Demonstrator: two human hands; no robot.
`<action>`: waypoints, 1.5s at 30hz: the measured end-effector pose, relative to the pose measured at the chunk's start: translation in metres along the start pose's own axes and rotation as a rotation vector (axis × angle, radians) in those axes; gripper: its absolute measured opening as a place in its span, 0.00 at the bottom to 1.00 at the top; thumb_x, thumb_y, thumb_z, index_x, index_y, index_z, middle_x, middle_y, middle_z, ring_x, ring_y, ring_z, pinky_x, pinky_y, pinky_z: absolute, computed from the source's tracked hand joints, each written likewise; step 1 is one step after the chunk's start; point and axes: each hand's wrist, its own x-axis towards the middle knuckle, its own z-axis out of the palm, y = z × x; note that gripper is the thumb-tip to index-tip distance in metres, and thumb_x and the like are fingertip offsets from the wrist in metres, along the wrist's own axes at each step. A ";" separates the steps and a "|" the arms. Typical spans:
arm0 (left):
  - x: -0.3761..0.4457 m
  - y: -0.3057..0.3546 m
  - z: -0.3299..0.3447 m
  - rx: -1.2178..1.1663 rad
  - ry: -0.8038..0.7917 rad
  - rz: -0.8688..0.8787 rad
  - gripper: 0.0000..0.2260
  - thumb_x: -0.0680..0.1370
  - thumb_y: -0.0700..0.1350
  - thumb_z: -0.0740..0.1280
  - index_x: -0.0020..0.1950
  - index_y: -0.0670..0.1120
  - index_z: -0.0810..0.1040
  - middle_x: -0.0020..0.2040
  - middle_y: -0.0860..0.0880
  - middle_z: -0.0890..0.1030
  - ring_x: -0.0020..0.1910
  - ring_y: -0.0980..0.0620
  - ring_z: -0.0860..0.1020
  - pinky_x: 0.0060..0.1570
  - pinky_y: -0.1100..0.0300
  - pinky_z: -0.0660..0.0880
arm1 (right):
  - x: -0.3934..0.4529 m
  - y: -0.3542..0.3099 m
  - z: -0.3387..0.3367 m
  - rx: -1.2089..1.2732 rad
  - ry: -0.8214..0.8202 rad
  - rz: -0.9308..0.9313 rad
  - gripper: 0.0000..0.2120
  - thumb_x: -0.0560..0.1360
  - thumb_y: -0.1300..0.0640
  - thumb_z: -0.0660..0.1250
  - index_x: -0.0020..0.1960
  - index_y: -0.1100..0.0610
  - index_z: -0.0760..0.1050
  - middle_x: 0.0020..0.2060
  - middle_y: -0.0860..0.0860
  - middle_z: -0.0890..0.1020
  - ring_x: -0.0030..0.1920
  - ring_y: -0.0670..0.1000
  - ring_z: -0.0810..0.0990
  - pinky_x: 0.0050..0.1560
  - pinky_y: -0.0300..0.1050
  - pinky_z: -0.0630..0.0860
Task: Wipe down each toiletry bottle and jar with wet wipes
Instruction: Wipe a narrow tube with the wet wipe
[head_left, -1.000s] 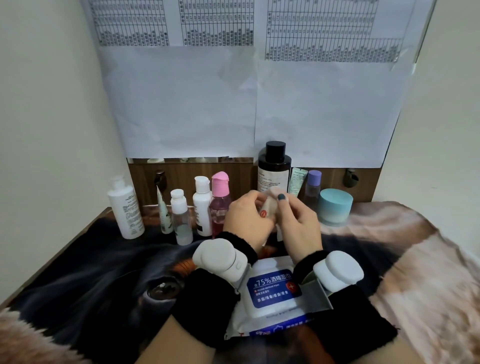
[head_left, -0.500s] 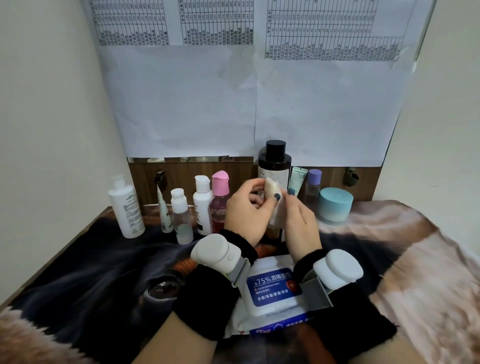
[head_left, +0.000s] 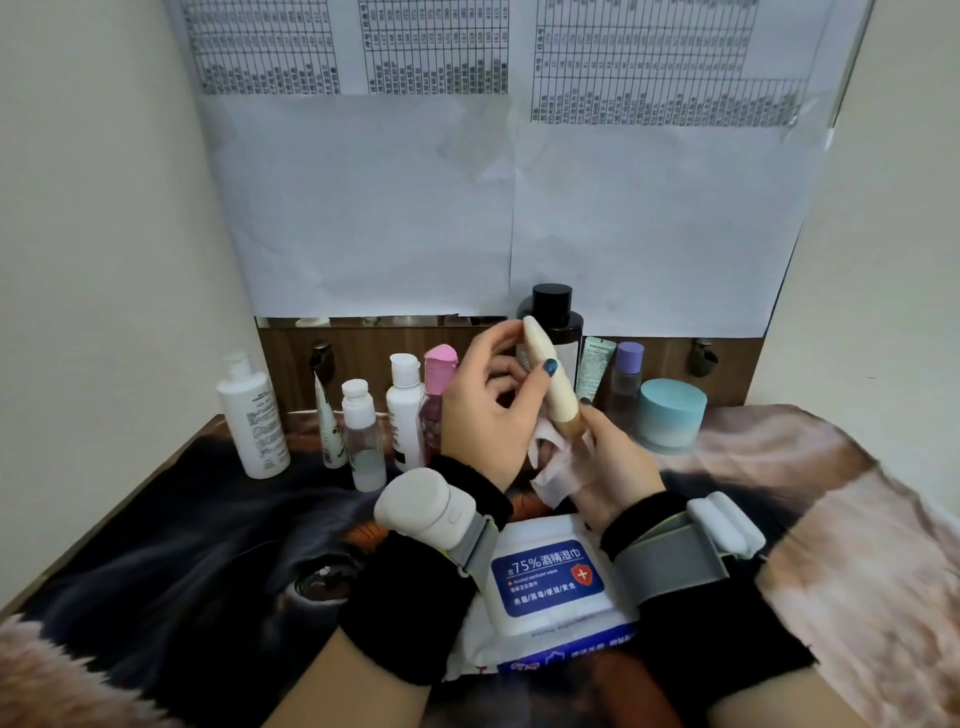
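Got the little cream tube (head_left: 550, 382) up in front of me, tilted, above the pack of 75% alcohol wipes (head_left: 545, 582) lying on the table. My left hand (head_left: 485, 410) pinches its top end between thumb and fingertips. My right hand (head_left: 605, 457) grips the lower end with a wet wipe (head_left: 553, 467) bunched round it. The other bottles and a teal jar (head_left: 671, 413) stand along the back.

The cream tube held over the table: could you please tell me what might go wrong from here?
1. The cream tube is pinched only by fingertips of the left hand and the right hand; damp from the wet wipe, it might slip.
2. A slip could topple the pink-capped bottle standing close beside the left hand.
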 end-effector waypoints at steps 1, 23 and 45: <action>0.000 -0.001 0.001 0.053 -0.006 0.046 0.18 0.73 0.38 0.69 0.62 0.44 0.73 0.51 0.50 0.79 0.42 0.57 0.76 0.47 0.67 0.76 | 0.001 -0.001 -0.001 -0.024 0.006 -0.026 0.20 0.73 0.55 0.66 0.59 0.68 0.75 0.47 0.65 0.79 0.48 0.60 0.78 0.55 0.55 0.74; -0.002 -0.014 -0.001 0.385 0.081 0.090 0.17 0.71 0.39 0.71 0.59 0.46 0.75 0.50 0.49 0.78 0.39 0.55 0.78 0.39 0.67 0.78 | -0.026 -0.003 0.015 -0.361 -0.210 -0.528 0.13 0.76 0.57 0.60 0.56 0.49 0.79 0.59 0.54 0.81 0.64 0.53 0.77 0.68 0.54 0.70; -0.002 -0.008 -0.011 0.964 -0.118 0.046 0.20 0.75 0.41 0.64 0.66 0.48 0.70 0.59 0.47 0.72 0.55 0.46 0.74 0.48 0.57 0.71 | -0.009 -0.012 -0.003 -0.467 0.212 -0.467 0.12 0.76 0.61 0.62 0.40 0.49 0.80 0.43 0.51 0.84 0.53 0.56 0.81 0.60 0.55 0.76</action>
